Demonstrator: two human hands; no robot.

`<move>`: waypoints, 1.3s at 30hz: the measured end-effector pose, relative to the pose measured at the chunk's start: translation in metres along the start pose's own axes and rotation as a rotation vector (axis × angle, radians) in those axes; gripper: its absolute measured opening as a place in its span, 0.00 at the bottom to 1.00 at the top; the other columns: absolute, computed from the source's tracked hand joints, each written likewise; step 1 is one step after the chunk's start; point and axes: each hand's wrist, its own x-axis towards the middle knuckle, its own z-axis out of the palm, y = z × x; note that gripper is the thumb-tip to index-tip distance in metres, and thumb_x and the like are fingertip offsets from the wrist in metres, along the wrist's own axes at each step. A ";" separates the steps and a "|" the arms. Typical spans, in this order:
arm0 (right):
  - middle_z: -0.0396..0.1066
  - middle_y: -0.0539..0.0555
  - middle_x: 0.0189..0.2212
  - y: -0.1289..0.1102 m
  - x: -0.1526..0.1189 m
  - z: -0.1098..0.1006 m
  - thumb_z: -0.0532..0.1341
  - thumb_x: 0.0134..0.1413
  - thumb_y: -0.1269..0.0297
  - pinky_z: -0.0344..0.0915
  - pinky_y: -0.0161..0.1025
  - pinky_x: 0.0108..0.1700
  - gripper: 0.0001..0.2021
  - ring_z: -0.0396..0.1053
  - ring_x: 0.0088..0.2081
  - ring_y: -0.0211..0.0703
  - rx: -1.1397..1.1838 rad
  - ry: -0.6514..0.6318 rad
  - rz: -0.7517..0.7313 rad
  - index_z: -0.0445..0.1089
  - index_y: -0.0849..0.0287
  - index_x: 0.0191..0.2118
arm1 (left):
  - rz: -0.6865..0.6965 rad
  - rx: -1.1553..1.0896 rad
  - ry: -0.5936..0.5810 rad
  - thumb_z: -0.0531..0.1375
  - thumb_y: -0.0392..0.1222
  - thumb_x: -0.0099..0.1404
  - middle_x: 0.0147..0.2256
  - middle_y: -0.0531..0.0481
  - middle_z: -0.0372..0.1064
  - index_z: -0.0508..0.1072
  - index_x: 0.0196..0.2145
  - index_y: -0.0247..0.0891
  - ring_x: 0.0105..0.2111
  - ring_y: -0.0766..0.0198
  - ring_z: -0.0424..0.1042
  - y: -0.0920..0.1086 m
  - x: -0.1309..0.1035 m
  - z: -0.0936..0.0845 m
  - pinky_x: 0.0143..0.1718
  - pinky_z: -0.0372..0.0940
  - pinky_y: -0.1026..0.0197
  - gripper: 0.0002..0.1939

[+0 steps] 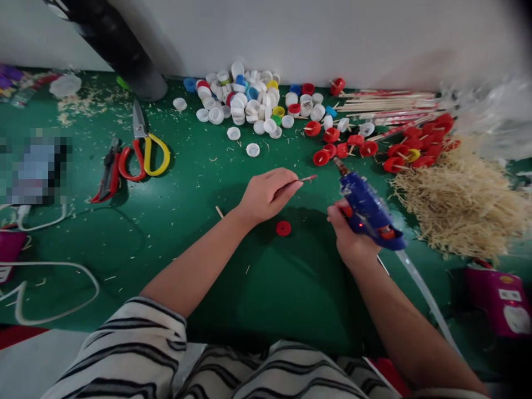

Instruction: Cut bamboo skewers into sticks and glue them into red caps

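Note:
My left hand [270, 194] is closed in a pinch on a thin stick [308, 178], whose reddish tip pokes out past the fingertips. Just below that hand, a red bottle cap [283, 228] with a small dark hole in its middle lies on the green table. My right hand [355, 241] is wrapped round a blue glue gun [368, 205], its nozzle pointing up and left towards red caps with sticks through them [321, 158]. A small red light glows on the gun's side, and a clear glue stick [428, 296] trails from its back end.
White and coloured caps [239, 105] are heaped by the wall, with wooden sticks [386, 105] to their right. Pale shredded fibre [461, 199] lies at the right near a magenta box [502, 302]. Scissors [143, 144], red-handled pliers [108, 172] and a white cable [62, 321] are on the left.

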 end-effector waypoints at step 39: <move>0.75 0.47 0.34 -0.028 0.015 0.032 0.76 0.41 0.63 0.68 0.36 0.26 0.18 0.70 0.28 0.36 0.499 0.047 0.348 0.69 0.51 0.37 | 0.066 0.143 -0.232 0.57 0.48 0.81 0.33 0.52 0.79 0.78 0.41 0.37 0.31 0.69 0.77 0.001 -0.005 0.004 0.30 0.61 0.64 0.15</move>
